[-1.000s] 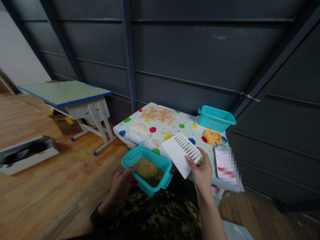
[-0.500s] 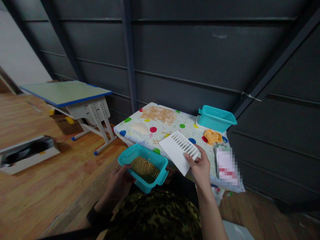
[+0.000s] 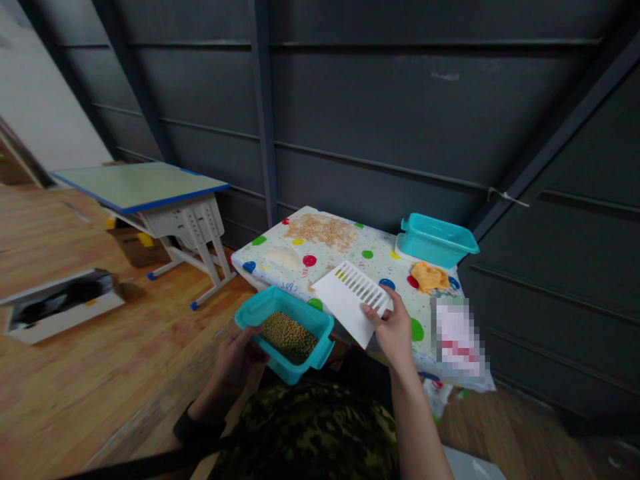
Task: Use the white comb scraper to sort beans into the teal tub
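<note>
My left hand is closed on the near left rim of a teal plastic tub, held in front of the table's near edge. Yellowish-green beans cover the tub's floor. In my right hand is a white slotted scraper, a flat sheet with a row of long slots; my thumb lies on top and the fingers pass underneath. Its plain edge points down toward the tub's right side. Beyond it, a patch of pale brown grains and a mound of white powder lie on the spotted tablecloth.
A second teal tub stands on the table's far right, with an orange cloth before it and a blurred-out packet nearer. To the left are a blue-edged desk and an open white box on the floor. A dark panelled wall rises behind.
The scraper and my right hand have shifted slightly left, nearer the tub. The view has turned a little, and both hands keep their holds.
</note>
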The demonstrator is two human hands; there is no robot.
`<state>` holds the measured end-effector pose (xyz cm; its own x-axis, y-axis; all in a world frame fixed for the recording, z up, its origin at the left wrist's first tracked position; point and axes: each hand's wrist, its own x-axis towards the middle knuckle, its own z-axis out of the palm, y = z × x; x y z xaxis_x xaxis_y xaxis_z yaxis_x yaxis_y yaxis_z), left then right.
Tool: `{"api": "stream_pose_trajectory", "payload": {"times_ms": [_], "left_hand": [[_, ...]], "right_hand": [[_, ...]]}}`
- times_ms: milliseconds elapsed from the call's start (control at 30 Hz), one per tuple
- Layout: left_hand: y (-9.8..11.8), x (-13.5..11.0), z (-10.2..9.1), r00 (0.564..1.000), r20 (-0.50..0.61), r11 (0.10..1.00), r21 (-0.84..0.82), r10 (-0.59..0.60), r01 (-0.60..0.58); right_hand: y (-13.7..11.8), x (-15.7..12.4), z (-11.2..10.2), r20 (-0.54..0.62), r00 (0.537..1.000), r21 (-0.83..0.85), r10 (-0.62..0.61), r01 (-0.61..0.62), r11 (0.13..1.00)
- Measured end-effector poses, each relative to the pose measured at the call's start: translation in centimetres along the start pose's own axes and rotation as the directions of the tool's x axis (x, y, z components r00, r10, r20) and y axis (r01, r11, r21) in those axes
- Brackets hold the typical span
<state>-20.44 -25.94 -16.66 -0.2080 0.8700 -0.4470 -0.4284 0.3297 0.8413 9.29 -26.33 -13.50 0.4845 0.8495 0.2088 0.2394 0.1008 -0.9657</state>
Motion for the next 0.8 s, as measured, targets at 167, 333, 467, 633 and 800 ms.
{"api": "stream_pose_trajectory", "payload": {"times_ms": [167,333,467,633,800], "left_hand": [[0.4,-0.3,0.2,1.0,0.0,1.0,0.007,-0.02,0.02],[0.0,0.1,0.0,1.0,0.012,1.0,-0.017,-0.013,0.013],[-1.1,0.7,-0.6,1.0,0.01,0.999,-0.036,0.012,-0.012],[-1.9,1.4,-1.0,1.0,0.014,0.999,-0.033,0.013,-0.013],[-2.6,1.5,-1.3,1.0,0.031,0.999,-0.041,0.004,-0.003]], "right_hand": [[-1.0,-0.9,-0.1,0.071,0.997,0.053,0.041,-0.045,0.998],[-1.0,0.6,0.3,-0.075,0.997,-0.025,-0.037,0.035,0.999],[0.2,1.9,1.3,-0.069,0.994,-0.044,-0.088,0.085,0.995],[0.6,1.4,1.8,0.049,0.996,0.031,-0.077,0.075,0.997],[0.0,1.4,-0.1,0.052,0.998,0.102,-0.029,0.024,0.994]]}}
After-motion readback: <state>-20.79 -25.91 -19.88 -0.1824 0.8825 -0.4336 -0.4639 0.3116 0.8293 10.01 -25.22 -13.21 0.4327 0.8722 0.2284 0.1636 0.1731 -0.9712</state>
